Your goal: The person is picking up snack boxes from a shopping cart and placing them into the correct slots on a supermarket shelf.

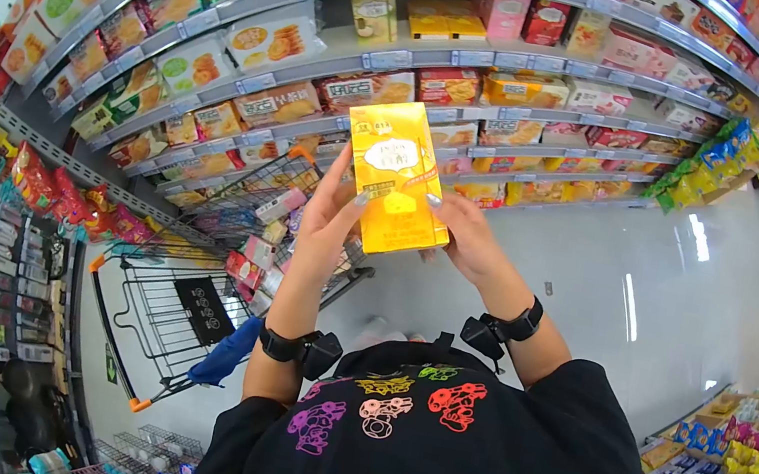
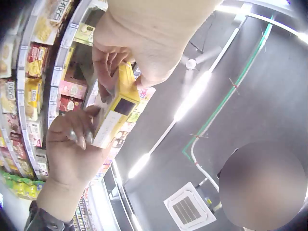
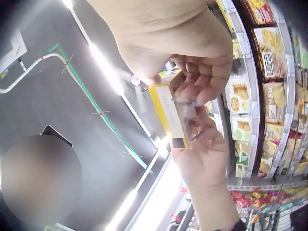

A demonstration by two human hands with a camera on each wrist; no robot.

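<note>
A yellow box (image 1: 393,179) with a white label and printed characters is held up, its broad face toward the head camera. My left hand (image 1: 331,213) grips its left side, thumb on the front face. From the other side my right hand (image 1: 472,243) holds the box, thumb at the right edge and fingers curled behind. In the left wrist view, a narrow side of the yellow box (image 2: 117,109) shows a white panel and a dark patch. Curled fingers of both hands support its back in the right wrist view, around the yellow box (image 3: 168,113).
Shelves (image 1: 401,58) of boxed and bagged snacks curve ahead. A wire shopping cart (image 1: 155,299) stands at the left, several packages in its far end. Grey floor (image 1: 617,269) stretches to the right. Hanging snack bags (image 1: 63,191) and a low display (image 1: 718,449) flank the aisle.
</note>
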